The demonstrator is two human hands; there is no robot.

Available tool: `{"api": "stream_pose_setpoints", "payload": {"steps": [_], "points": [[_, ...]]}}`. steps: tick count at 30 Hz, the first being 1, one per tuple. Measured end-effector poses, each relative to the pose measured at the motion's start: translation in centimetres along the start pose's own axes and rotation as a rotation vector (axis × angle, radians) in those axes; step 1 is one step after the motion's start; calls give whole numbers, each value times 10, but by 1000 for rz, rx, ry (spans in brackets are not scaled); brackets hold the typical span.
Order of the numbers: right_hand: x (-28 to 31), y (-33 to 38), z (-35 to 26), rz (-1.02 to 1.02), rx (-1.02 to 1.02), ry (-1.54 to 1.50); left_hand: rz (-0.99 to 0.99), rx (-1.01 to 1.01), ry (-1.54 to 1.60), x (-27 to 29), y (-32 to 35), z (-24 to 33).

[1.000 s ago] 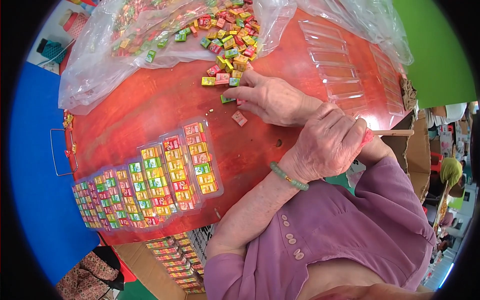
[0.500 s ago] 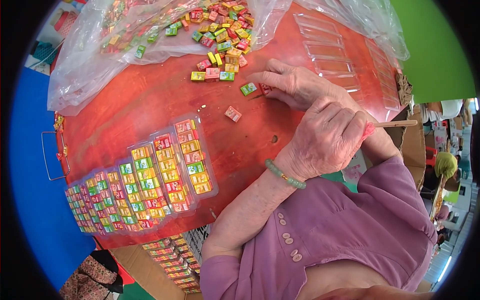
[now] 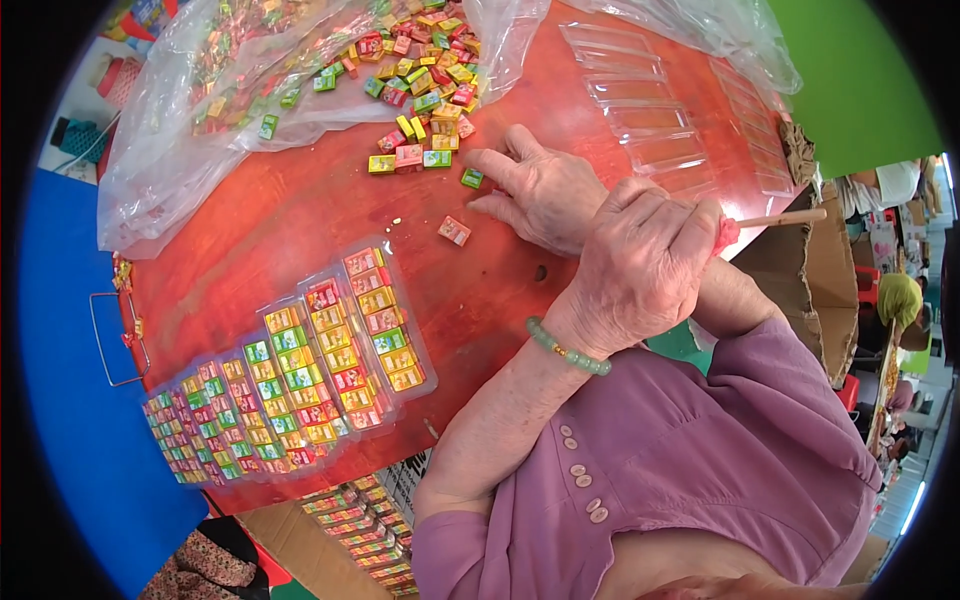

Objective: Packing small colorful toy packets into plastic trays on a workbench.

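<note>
My left hand [image 3: 645, 265], with a green bead bracelet [image 3: 568, 348] at its wrist, is closed around a thin wooden stick [image 3: 785, 218]. Beside the fist, a pinkish-red bit [image 3: 727, 236] shows on the stick. This hand crosses over my right forearm. My right hand [image 3: 540, 190] reaches out over the red table, finger and thumb apart on either side of a small green box [image 3: 472, 178]. Its palm is hidden. A small pink box [image 3: 454, 231] lies alone nearer to me.
Small coloured boxes [image 3: 440, 95] form a loose pile at a clear plastic bag [image 3: 160, 160]. Filled clear trays [image 3: 385, 320] stand in a row at the left. Unfilled trays [image 3: 640, 100] lie at the far right. A cardboard box [image 3: 790, 270] stands beyond my right arm.
The red box at my right fingertips has gone out of sight. My right finger and thumb now lie around the green box. My left hand keeps the stick. The whole view has shifted slightly.
</note>
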State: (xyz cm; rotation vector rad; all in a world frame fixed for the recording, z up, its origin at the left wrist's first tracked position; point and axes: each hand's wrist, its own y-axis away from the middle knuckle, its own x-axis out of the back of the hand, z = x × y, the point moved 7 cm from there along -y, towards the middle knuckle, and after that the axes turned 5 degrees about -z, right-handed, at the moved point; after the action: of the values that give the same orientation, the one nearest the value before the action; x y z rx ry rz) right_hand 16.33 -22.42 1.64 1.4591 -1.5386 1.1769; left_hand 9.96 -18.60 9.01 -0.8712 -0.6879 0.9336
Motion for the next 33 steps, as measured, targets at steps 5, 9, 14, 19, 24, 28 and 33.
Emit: {"api": "stream_pose_setpoints", "payload": {"steps": [5,9,14,19,24,28,33], "points": [[-14,5,21,21,-135,141,-95,-5,56,-11,-2,0],[-19,11,13,-20,-286,211,-12,62,-133,9,-4,-5],[11,45,17,212,-316,-123,-163,118,-185,4,-3,-13],[19,45,13,415,-163,-471,-17,199,38,9,-4,-26],[-7,34,0,281,-94,-109,-65,253,-71,34,-9,-18],[0,44,-9,115,-116,88,2,437,-44,63,7,-16],[10,65,-7,138,-83,-42,-19,459,-91,91,36,7]]}}
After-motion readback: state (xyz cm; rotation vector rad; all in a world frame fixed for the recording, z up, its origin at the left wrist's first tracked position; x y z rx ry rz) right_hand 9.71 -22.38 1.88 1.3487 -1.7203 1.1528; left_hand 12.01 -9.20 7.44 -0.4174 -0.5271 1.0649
